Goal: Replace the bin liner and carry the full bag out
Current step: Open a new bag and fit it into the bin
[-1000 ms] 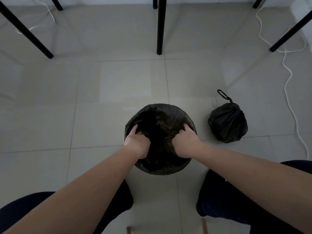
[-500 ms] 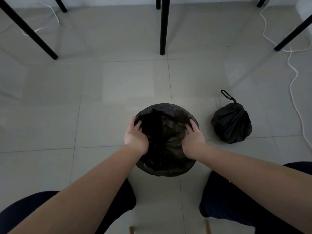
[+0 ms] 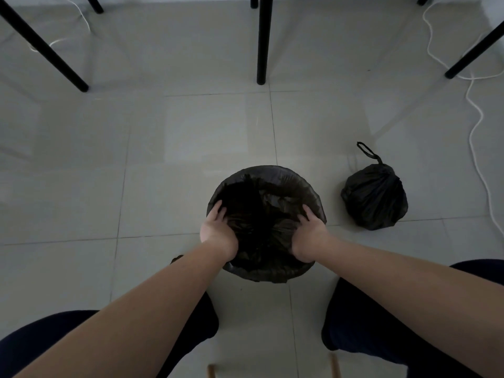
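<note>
A round bin (image 3: pixel 268 272) stands on the tiled floor between my knees, lined with a black liner (image 3: pixel 266 192) whose edge is folded over the rim. My left hand (image 3: pixel 216 230) rests on the liner at the bin's left inner side, fingers spread and flat. At the right inner side my right hand (image 3: pixel 309 236) presses the liner the same way. A full black bag (image 3: pixel 375 199), tied shut with a loop handle on top, sits on the floor to the right of the bin, apart from it.
Black table legs (image 3: pixel 263 39) stand on the floor ahead, at left, centre and right. A white cable (image 3: pixel 476 124) snakes along the right side. My dark-trousered knees (image 3: pixel 381 317) flank the bin. Two wooden legs (image 3: pixel 334 364) show at the bottom edge.
Both hands have moved apart from the middle of the bin to its left and right sides, fingers uncurling and flattening against the liner.
</note>
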`<state>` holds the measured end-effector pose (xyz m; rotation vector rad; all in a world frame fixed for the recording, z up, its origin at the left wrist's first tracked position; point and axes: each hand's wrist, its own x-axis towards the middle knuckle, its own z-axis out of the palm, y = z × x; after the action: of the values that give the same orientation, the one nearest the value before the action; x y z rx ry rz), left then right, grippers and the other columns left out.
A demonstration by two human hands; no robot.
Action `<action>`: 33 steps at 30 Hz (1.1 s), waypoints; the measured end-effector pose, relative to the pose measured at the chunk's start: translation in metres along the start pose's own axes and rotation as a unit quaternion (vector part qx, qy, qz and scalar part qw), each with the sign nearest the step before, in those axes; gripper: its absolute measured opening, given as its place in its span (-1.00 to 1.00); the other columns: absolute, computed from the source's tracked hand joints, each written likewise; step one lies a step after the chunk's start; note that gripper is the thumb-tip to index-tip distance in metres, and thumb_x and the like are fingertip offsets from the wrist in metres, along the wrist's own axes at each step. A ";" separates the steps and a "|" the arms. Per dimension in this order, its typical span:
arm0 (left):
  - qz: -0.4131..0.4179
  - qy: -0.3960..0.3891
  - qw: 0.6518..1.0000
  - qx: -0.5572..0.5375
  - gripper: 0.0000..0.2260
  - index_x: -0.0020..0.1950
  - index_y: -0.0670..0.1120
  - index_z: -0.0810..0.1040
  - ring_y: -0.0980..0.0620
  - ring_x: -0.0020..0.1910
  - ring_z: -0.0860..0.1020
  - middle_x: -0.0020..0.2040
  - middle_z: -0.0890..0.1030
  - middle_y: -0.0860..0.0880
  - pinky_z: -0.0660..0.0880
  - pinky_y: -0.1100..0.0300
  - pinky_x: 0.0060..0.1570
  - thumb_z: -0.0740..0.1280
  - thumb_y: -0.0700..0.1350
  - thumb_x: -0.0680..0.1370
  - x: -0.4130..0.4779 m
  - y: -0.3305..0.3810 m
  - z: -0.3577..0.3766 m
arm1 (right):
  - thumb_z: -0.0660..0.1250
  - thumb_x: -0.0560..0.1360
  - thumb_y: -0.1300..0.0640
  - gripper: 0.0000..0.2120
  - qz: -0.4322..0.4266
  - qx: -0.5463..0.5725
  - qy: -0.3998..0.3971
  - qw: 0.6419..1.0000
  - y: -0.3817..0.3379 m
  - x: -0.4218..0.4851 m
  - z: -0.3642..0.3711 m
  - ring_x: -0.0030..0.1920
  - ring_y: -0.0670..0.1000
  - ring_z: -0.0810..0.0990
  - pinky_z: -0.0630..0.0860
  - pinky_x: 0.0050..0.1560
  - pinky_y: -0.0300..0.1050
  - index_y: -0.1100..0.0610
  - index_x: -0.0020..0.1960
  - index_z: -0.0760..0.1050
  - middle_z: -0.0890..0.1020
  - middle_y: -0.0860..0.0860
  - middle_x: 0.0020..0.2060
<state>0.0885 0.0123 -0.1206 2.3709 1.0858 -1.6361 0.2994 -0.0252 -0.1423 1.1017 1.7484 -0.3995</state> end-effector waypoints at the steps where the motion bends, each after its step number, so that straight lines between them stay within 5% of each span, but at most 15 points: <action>1: -0.004 -0.003 1.000 0.007 -0.34 0.72 0.05 -0.12 -0.17 0.69 -0.24 0.73 -0.08 -0.11 -0.41 -0.25 0.56 -0.01 0.24 0.69 -0.001 0.000 -0.001 | -0.07 0.68 -0.11 -0.40 0.004 -0.005 -0.019 1.000 -0.001 -0.003 -0.003 0.66 0.19 -0.08 -0.43 0.52 0.36 0.06 0.67 0.05 0.13 0.06 0.66; 3: -0.018 -0.003 1.000 -0.006 -0.36 0.72 0.04 -0.12 -0.18 0.69 -0.24 0.73 -0.06 -0.11 -0.40 -0.26 0.55 0.02 0.18 0.70 -0.001 0.002 -0.006 | -0.03 0.68 -0.07 -0.41 0.012 -0.010 -0.019 1.000 -0.003 -0.011 -0.017 0.65 0.22 -0.01 -0.34 0.55 0.37 0.07 0.67 0.09 0.20 0.09 0.64; 5: -0.013 0.014 0.999 -0.033 -0.39 0.73 0.05 -0.03 -0.18 0.70 -0.20 0.73 0.01 -0.11 -0.38 -0.26 0.56 0.06 0.11 0.70 0.002 0.005 -0.010 | 0.06 0.66 -0.03 -0.48 0.016 0.004 0.032 0.999 -0.005 -0.020 -0.033 0.56 0.25 0.27 -0.09 0.58 0.35 0.06 0.59 0.29 0.43 0.11 0.51; 7: 0.011 0.056 0.995 -0.081 -0.42 0.71 0.01 0.10 -0.18 0.70 -0.10 0.72 0.09 -0.12 -0.29 -0.23 0.60 0.08 0.06 0.69 0.008 0.009 -0.010 | 0.17 0.62 0.02 -0.62 0.006 0.057 0.129 0.990 -0.006 -0.022 -0.041 0.33 0.23 0.50 0.30 0.42 0.23 0.07 0.36 0.53 0.61 0.11 0.29; 9: 0.033 0.118 0.980 -0.155 -0.44 0.70 -0.03 0.15 -0.15 0.70 -0.01 0.72 0.11 -0.13 -0.15 -0.14 0.64 0.10 0.04 0.69 0.013 0.013 -0.007 | 0.22 0.59 0.03 -0.67 -0.025 0.091 0.226 0.970 -0.008 -0.013 -0.038 0.25 0.21 0.51 0.42 0.22 0.12 0.10 0.28 0.54 0.61 0.12 0.23; 11: 0.045 0.142 0.968 -0.203 -0.42 0.72 -0.02 0.09 -0.12 0.70 0.00 0.73 0.06 -0.11 -0.10 -0.08 0.65 0.09 0.08 0.71 0.016 0.020 -0.002 | 0.22 0.59 -0.03 -0.53 -0.055 0.096 0.265 0.958 -0.009 0.000 -0.028 0.40 0.23 0.40 0.36 0.36 0.16 0.10 0.46 0.40 0.48 0.14 0.39; 13: 0.037 0.118 0.973 -0.195 -0.41 0.73 0.03 0.04 -0.12 0.71 -0.06 0.73 0.00 -0.09 -0.17 -0.11 0.65 0.03 0.17 0.72 0.019 0.025 0.004 | 0.16 0.63 -0.13 -0.35 -0.050 0.061 0.230 0.970 -0.007 0.010 -0.017 0.60 0.25 0.13 0.03 0.56 0.29 0.05 0.65 0.12 0.24 0.14 0.60; 16: -0.008 0.033 0.996 -0.088 -0.38 0.73 0.04 0.01 -0.17 0.70 -0.14 0.73 -0.02 -0.12 -0.33 -0.23 0.59 -0.06 0.25 0.71 0.019 0.022 0.009 | -0.05 0.67 -0.21 -0.32 0.005 -0.022 0.100 0.995 0.000 0.018 -0.004 0.66 0.20 -0.15 -0.44 0.51 0.39 0.05 0.69 -0.11 0.04 0.13 0.67; 18: -0.020 -0.015 1.000 -0.019 -0.36 0.73 0.03 -0.04 -0.18 0.70 -0.18 0.73 -0.05 -0.13 -0.38 -0.27 0.57 -0.07 0.27 0.70 0.018 0.019 0.007 | -0.13 0.68 -0.21 -0.32 0.025 -0.089 0.019 0.996 0.001 0.017 -0.004 0.66 0.20 -0.20 -0.57 0.38 0.36 0.10 0.68 -0.13 -0.03 0.13 0.68; 23: -0.032 -0.033 0.999 -0.023 -0.35 0.73 0.02 -0.07 -0.18 0.70 -0.18 0.73 -0.02 -0.11 -0.41 -0.27 0.55 -0.05 0.25 0.70 0.015 0.018 -0.004 | -0.10 0.69 -0.21 -0.34 0.028 -0.083 -0.009 0.996 -0.002 0.003 -0.017 0.66 0.21 -0.17 -0.44 0.50 0.38 0.07 0.68 -0.10 -0.03 0.12 0.68; 28: -0.011 0.033 0.996 -0.085 -0.44 0.70 -0.02 0.18 -0.22 0.70 -0.05 0.68 0.23 -0.13 -0.27 -0.22 0.61 0.07 0.12 0.71 0.009 0.024 -0.012 | 0.21 0.62 -0.07 -0.55 0.012 0.019 0.103 0.994 -0.005 -0.002 -0.034 0.41 0.25 0.41 0.07 0.54 0.37 0.05 0.46 0.46 0.54 0.15 0.37; 30: 0.013 0.101 0.986 -0.136 -0.46 0.67 -0.07 0.25 -0.19 0.69 0.02 0.68 0.22 -0.16 -0.16 -0.17 0.64 0.11 0.06 0.70 0.013 0.029 -0.010 | 0.25 0.60 -0.03 -0.63 0.004 0.057 0.164 0.985 -0.009 0.004 -0.032 0.30 0.23 0.47 0.31 0.41 0.26 0.09 0.34 0.53 0.58 0.15 0.28; 33: 0.041 0.159 0.973 -0.164 -0.43 0.71 -0.06 0.13 -0.14 0.71 -0.06 0.72 0.06 -0.13 -0.16 -0.13 0.65 0.10 0.06 0.70 0.025 0.036 -0.002 | 0.20 0.61 -0.07 -0.47 -0.025 0.056 0.232 0.971 -0.012 0.017 -0.019 0.50 0.24 0.30 0.15 0.53 0.26 0.13 0.51 0.37 0.43 0.16 0.46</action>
<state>0.1153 -0.0012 -0.1524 2.4589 1.1772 -0.9786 0.2769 -0.0103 -0.1509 1.3098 2.1868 -0.2887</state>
